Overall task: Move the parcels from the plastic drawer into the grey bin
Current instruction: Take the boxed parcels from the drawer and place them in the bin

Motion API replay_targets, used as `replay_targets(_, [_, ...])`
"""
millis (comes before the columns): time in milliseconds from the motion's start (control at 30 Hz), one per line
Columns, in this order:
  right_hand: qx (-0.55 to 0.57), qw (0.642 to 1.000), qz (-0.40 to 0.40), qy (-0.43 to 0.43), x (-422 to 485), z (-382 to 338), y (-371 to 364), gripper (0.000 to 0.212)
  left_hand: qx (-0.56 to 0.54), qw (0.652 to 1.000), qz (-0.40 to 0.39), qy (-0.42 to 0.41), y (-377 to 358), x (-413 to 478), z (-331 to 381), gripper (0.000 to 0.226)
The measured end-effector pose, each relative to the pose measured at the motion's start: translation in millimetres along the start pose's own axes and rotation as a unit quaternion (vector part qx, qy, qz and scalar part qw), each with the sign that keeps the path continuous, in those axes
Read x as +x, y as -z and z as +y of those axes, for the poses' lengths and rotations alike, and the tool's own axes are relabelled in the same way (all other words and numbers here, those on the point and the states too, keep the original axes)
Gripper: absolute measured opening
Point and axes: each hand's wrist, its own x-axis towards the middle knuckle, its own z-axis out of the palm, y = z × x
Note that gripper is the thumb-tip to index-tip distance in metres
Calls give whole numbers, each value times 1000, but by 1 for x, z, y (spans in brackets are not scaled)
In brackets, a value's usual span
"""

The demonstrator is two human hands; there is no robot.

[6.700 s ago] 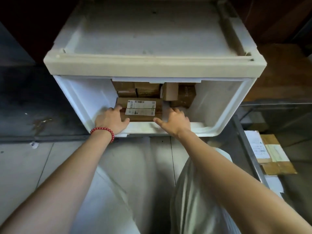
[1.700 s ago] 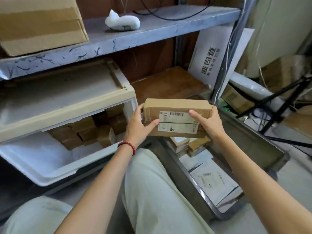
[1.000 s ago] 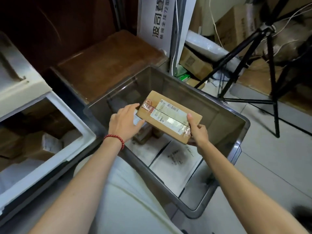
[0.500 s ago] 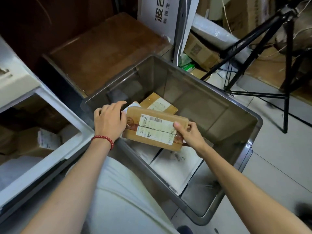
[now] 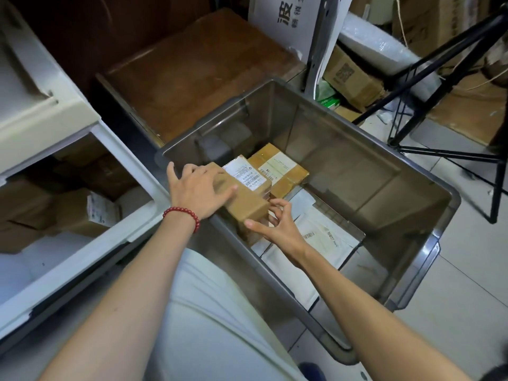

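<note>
Cardboard parcel (image 5: 245, 199), in the grey bin's (image 5: 349, 163) near corner under the left hand's (image 5: 196, 189) flat, straight fingers, with the right hand (image 5: 276, 225) loosely curled at its end (grip unclear), should settle level beside the taped box (image 5: 279, 171) before release.

Light was dim and soft, brightest on the pale floor tiles (image 5: 453, 284) at the right and on the white front of the plastic drawer (image 5: 82, 251). The wooden board (image 5: 206, 70) and the recess behind it sat in deep shadow. The grey bin (image 5: 343, 171) carried a dull sheen on its walls. Straight edges bowed near the borders, and the tripod (image 5: 428, 67) legs looked faintly smeared.
</note>
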Motion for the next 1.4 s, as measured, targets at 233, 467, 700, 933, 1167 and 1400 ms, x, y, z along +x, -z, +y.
replay_targets(233, [-199, 979, 8, -34, 30, 13, -14, 35, -34, 998, 44, 20, 1, -4, -6, 47])
replay_targets(467, [-454, 876, -106, -121, 42, 13, -2, 51, -58, 996, 66, 6, 6, -13, -17, 46])
replay_targets(700, [-445, 895, -36, 0, 37, -39, -23, 46, -68, 995, 71, -19, 23, -42, -28, 45])
replay_targets(933, [-513, 844, 25, 153, 7, -79, -57, 50, -43, 994, 93, 40, 40, -92, -49, 44])
replay_targets(1167, [-548, 802, -10, 237, -35, -104, -114, 50, -30, 984, 117, 133, 61, -168, -99, 44])
replay_targets(1400, [-533, 786, -83, 302, -64, -110, -202, 48, -26, 964, 126, 232, 72, -229, -161, 48])
